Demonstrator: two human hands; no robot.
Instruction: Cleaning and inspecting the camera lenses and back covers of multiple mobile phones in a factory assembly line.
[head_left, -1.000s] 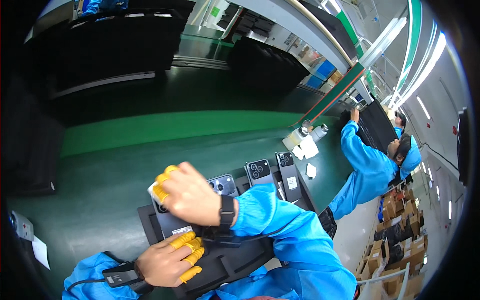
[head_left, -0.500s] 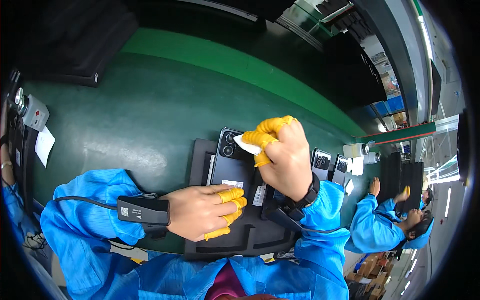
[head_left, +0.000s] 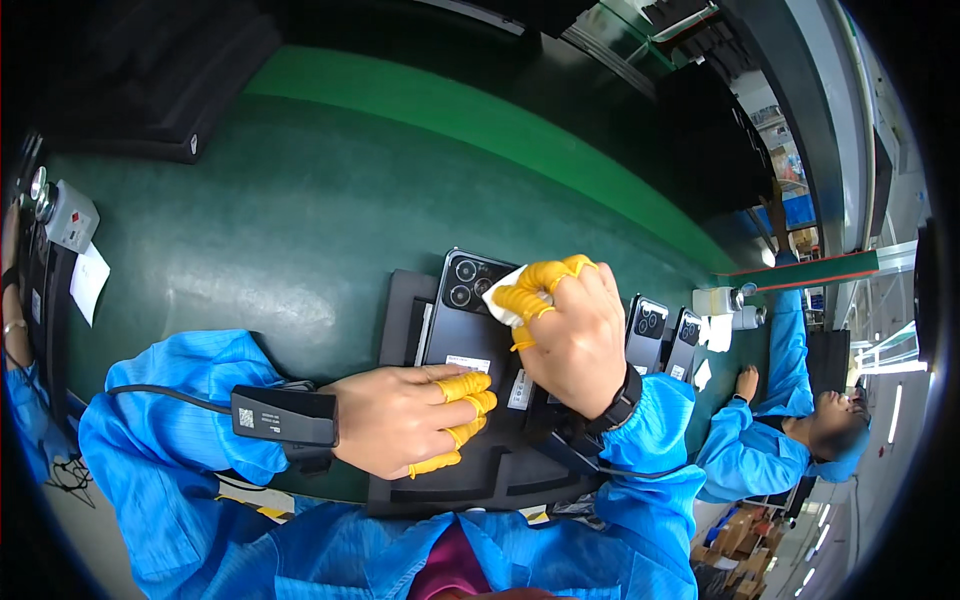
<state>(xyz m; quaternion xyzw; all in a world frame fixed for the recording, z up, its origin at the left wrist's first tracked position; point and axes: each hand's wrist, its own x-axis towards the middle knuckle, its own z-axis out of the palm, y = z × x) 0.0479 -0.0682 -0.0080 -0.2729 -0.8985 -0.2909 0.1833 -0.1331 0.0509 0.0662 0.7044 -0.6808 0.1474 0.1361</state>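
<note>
A dark smartphone [head_left: 452, 330] lies back side up over a black foam tray [head_left: 402, 305], its camera lenses at the far end. Across the near end of the phone lies my left hand [head_left: 395, 420], in yellow finger cots, its bent fingers gripping the phone. My right hand [head_left: 580, 340], also in yellow finger cots, pinches a folded white wiping cloth [head_left: 503, 302] against the right side of the camera area. The cloth and fingers hide part of the lenses. Beside the phone, a white label [head_left: 520, 390] shows partly under my right hand.
Two more smartphones, one nearer [head_left: 645, 335] and one beyond it [head_left: 683, 345], lie to the right. Past them are white containers [head_left: 715, 300]. At the far left stand a white bottle [head_left: 72, 220] and a paper sheet [head_left: 90, 283]. A co-worker [head_left: 760, 440] sits at the right.
My right hand and the cloth have shifted slightly right and down over the camera area, baring more lenses. My left hand stays put. The co-worker has stretched an arm forward.
</note>
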